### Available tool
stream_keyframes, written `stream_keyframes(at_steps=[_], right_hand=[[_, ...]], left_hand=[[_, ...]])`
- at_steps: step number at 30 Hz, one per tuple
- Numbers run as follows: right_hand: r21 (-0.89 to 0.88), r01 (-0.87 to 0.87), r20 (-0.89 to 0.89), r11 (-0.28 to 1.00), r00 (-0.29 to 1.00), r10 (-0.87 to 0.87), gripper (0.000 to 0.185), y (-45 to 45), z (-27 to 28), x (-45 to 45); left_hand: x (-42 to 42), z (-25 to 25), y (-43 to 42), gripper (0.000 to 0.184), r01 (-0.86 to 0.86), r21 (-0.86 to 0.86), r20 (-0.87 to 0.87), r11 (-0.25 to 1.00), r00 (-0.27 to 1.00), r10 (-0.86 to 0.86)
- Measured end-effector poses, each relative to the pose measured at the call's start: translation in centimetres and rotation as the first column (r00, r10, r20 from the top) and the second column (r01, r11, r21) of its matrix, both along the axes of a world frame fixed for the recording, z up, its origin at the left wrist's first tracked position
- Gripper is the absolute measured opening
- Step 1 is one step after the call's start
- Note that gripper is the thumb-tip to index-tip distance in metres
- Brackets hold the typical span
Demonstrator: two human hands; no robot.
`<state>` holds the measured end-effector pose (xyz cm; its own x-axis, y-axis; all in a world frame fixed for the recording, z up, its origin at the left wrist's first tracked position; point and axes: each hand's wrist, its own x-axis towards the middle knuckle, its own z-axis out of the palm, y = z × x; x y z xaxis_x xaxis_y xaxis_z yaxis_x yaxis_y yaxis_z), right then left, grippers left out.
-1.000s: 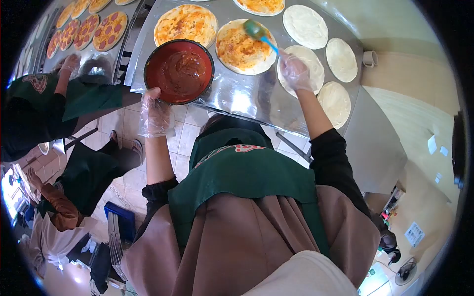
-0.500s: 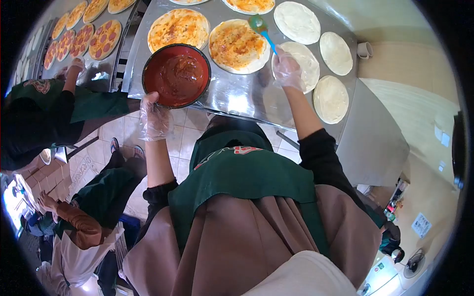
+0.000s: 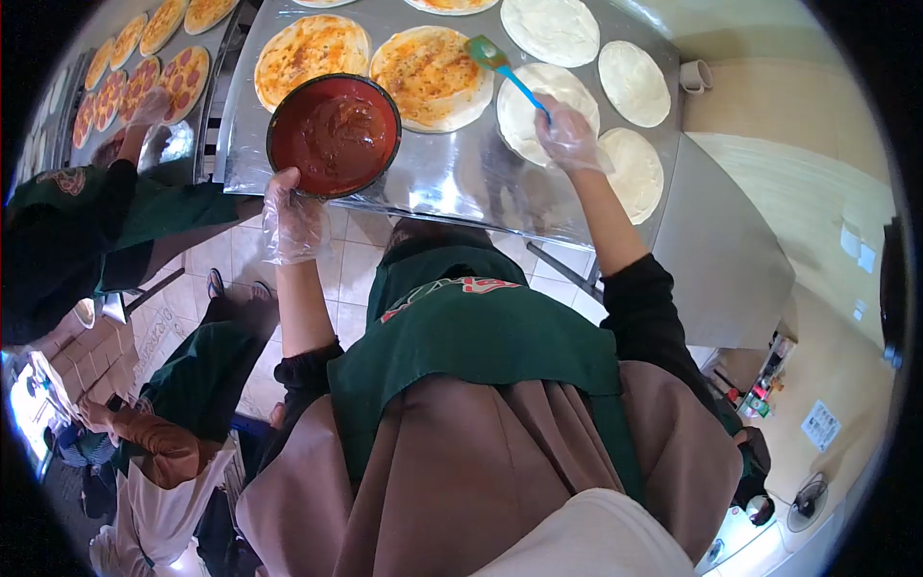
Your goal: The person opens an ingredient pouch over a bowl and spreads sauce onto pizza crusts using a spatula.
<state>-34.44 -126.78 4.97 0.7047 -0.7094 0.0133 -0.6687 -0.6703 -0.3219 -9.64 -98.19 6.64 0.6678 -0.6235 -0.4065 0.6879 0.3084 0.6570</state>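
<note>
My left hand (image 3: 294, 213), in a clear plastic glove, grips the near rim of a dark bowl (image 3: 281, 130) with red sauce (image 3: 338, 142) inside. In my gloved right hand (image 3: 569, 137) is a blue-handled brush or spatula (image 3: 519, 85); its greenish head is over the right edge of a sauced pizza base (image 3: 429, 82). Beneath that hand lies a plain pizza base (image 3: 535, 106), partly covered by it. Another sauced base (image 3: 308, 60) is behind the bowl, which overlaps its near edge.
More plain bases (image 3: 635, 85) lie on the right of the metal table (image 3: 461, 173). A white cup (image 3: 694, 77) stands by its right edge. At left, a co-worker's gloved hand (image 3: 146, 108) is over pepperoni pizzas (image 3: 185, 82) on another table.
The view has shifted, so the table's things appear further left and up. The tool's head has moved from the sauced base's upper right towards its right edge. Both hands keep their hold.
</note>
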Motion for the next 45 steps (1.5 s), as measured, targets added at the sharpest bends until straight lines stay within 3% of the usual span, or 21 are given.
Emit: stream_keyframes(at_steps=[7, 12, 13, 15, 21, 23, 24, 26, 27, 28, 29, 30, 32, 33, 36, 37, 39, 41, 43, 44, 45], right_hand=[[0.196, 0.023, -0.227, 0.980, 0.974, 0.022, 0.021, 6.4, -0.8, -3.8], [0.391, -0.095, 0.052, 0.915, 0.995, 0.081, 0.024, 8.3, 2.2, -4.5], [0.393, -0.101, 0.054, 0.914, 0.995, 0.087, 0.024, 7.7, 1.5, -4.5], [0.074, -0.066, 0.118, 0.995, 0.991, 0.057, 0.025, 5.7, -0.3, -3.7], [0.255, -0.163, -0.117, 0.953, 0.973, 0.198, 0.023, 8.5, 0.8, -4.8], [0.542, -0.085, -0.044, 0.836, 0.991, 0.129, 0.022, 8.7, 1.8, -4.9], [0.543, -0.091, -0.043, 0.835, 0.990, 0.136, 0.022, 8.5, 1.3, -4.7], [0.547, -0.178, 0.275, 0.818, 0.961, 0.025, 0.022, 7.3, -0.6, -4.0], [0.545, -0.181, 0.276, 0.819, 0.961, 0.028, 0.022, 6.8, -1.3, -3.4], [0.858, -0.110, 0.232, 0.501, 0.955, -0.187, 0.022, 6.4, -2.0, -2.6], [0.995, -0.076, 0.097, 0.071, 0.929, -0.357, 0.023, 6.4, -2.5, -2.3], [0.994, -0.081, 0.101, 0.071, 0.929, -0.356, 0.023, 6.4, -3.0, -2.7], [0.981, -0.062, -0.050, -0.184, 0.834, -0.550, 0.021, 5.8, -4.0, -3.9], [0.981, -0.063, -0.049, -0.184, 0.837, -0.545, 0.021, 5.4, -3.9, -4.2], [0.936, 0.181, 0.023, 0.303, 0.825, -0.565, 0.023, 4.5, -2.8, -5.4], [0.936, 0.178, 0.026, 0.304, 0.826, -0.563, 0.023, 4.7, -2.9, -5.4], [0.416, 0.078, 0.174, 0.906, 0.971, -0.164, 0.024, 5.4, -3.0, -5.2], [0.465, 0.063, 0.126, 0.883, 0.983, -0.136, 0.025, 7.4, -2.7, -3.6], [0.350, -0.219, 0.425, 0.911, 0.903, 0.054, 0.024, 9.0, -5.6, -2.3], [0.353, -0.219, 0.426, 0.910, 0.903, 0.053, 0.024, 9.6, -6.1, -1.7], [0.736, -0.201, 0.380, 0.647, 0.913, -0.148, 0.024, 10.4, -6.0, -0.9]], left_hand=[[-2.1, 0.7, 0.0, 0.053, -0.063, -0.041, -0.015, 0.997, 0.998, 0.062], [-3.1, 1.1, 0.9, 0.056, -0.096, -0.026, 0.051, 0.995, 0.994, 0.097], [-3.4, 1.3, 1.0, 0.056, -0.102, -0.023, 0.053, 0.995, 0.993, 0.103], [-3.8, 1.7, 1.2, 0.057, -0.137, 0.000, 0.076, 0.991, 0.988, 0.137], [-5.2, 1.6, 2.5, 0.064, -0.184, 0.058, 0.092, 0.981, 0.980, 0.178], [-5.6, 1.7, 2.8, 0.064, -0.196, 0.065, 0.090, 0.978, 0.978, 0.190], [-5.8, 1.7, 3.0, 0.064, -0.201, 0.070, 0.088, 0.977, 0.977, 0.195], [-6.3, 2.0, 3.1, 0.061, -0.197, 0.032, 0.083, 0.980, 0.978, 0.193], [-6.5, 2.2, 3.1, 0.058, -0.187, -0.008, 0.077, 0.982, 0.979, 0.187], [-6.8, 2.4, 3.0, 0.058, -0.188, -0.010, 0.079, 0.982, 0.979, 0.188], [-7.1, 2.8, 2.8, 0.059, -0.191, -0.011, 0.086, 0.981, 0.978, 0.192], [-7.2, 3.0, 2.8, 0.059, -0.195, -0.012, 0.095, 0.981, 0.976, 0.195], [-7.5, 3.0, 2.9, 0.059, -0.200, -0.009, 0.094, 0.980, 0.975, 0.200], [-7.6, 2.9, 3.0, 0.059, -0.205, -0.002, 0.088, 0.979, 0.975, 0.204], [-7.5, 2.1, 3.4, 0.066, -0.189, 0.066, 0.120, 0.980, 0.976, 0.181], [-7.6, 2.1, 3.4, 0.066, -0.191, 0.065, 0.122, 0.979, 0.976, 0.182], [-7.6, 2.2, 3.3, 0.067, -0.189, 0.054, 0.130, 0.980, 0.975, 0.181], [-7.5, 2.1, 3.4, 0.068, -0.194, 0.060, 0.126, 0.979, 0.975, 0.185], [-7.1, 1.9, 3.3, 0.068, -0.196, 0.069, 0.122, 0.978, 0.975, 0.187], [-6.9, 1.7, 3.4, 0.068, -0.195, 0.072, 0.126, 0.978, 0.975, 0.185], [-6.8, 1.7, 3.5, 0.068, -0.193, 0.077, 0.129, 0.978, 0.975, 0.182]])
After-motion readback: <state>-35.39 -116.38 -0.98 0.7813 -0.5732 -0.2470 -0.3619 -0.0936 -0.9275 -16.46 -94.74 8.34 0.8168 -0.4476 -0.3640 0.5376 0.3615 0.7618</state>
